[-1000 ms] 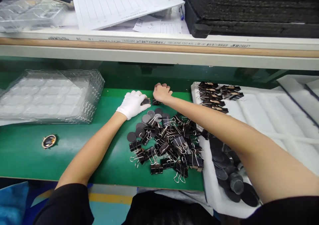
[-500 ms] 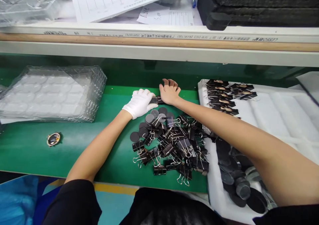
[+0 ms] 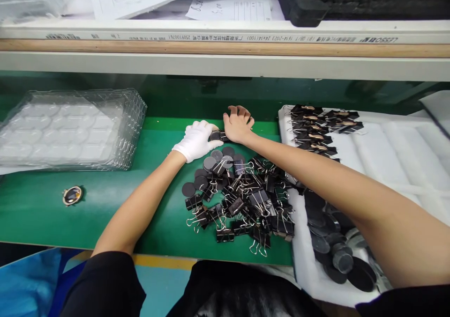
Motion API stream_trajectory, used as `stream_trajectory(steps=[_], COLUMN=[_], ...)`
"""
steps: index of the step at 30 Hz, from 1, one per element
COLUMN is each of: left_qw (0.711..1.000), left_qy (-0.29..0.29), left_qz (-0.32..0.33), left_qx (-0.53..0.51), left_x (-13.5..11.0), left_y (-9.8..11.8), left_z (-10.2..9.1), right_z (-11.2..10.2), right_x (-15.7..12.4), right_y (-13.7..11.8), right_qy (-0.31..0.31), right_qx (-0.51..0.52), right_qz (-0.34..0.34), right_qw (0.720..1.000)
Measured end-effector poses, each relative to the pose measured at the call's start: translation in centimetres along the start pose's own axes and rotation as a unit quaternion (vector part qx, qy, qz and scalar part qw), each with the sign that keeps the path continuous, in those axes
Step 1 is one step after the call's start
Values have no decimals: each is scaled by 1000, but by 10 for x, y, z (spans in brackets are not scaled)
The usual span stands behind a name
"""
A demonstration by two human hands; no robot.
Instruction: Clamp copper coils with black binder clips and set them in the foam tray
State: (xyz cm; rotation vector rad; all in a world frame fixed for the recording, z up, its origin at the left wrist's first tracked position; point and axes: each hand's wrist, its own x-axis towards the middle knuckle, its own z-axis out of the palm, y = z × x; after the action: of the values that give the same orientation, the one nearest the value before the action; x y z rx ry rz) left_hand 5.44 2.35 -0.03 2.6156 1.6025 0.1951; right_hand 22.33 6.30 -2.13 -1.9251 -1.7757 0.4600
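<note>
My left hand (image 3: pixel 196 140), in a white glove, rests on the green mat and pinches a small dark round disc (image 3: pixel 214 135) at its fingertips. My bare right hand (image 3: pixel 238 124) is curled just right of it, fingers bent over a black binder clip (image 3: pixel 222 136) that meets the disc. Both hands sit at the far edge of a heap of black binder clips (image 3: pixel 246 200) mixed with loose dark discs (image 3: pixel 200 183).
A stack of clear blister trays (image 3: pixel 70 129) stands at the left. An oval gold-rimmed piece (image 3: pixel 72 195) lies alone on the mat. A white foam tray (image 3: pixel 386 158) at right holds clipped pieces (image 3: pixel 316 129) and more discs (image 3: pixel 337 256). A shelf edge (image 3: pixel 225 50) runs overhead.
The view has shifted slightly. Both hands stay together at the same spot, and the right hand's fingers have curled a little more over the clip.
</note>
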Motion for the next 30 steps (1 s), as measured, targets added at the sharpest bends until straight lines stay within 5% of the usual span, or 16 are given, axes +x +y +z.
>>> stream_trajectory(steps=[11, 16, 22, 25, 27, 30], left_qw=[1000, 997, 991, 987, 981, 980], left_qy=[-9, 16, 16, -72, -132, -148], left_qz=[27, 26, 30, 105, 121, 99], left_qx=[-10, 66, 127, 99, 81, 90], left_x=[-3, -10, -17, -15, -14, -14], left_y=[5, 13, 9, -2, -9, -15], left_z=[-4, -16, -41, -49, -52, -58], right_z=[-1, -52, -134, -148, -149, -147], right_x=[4, 11, -11, -32, -41, -45], right_y=[-7, -3, 55, 74, 76, 70], right_qy=[1, -30, -239, -272, -264, -258], right_qx=[17, 31, -103, -240, -244, -202], right_qz=[23, 17, -157, -217, -243, -266], right_qw=[1000, 999, 953, 906, 901, 907])
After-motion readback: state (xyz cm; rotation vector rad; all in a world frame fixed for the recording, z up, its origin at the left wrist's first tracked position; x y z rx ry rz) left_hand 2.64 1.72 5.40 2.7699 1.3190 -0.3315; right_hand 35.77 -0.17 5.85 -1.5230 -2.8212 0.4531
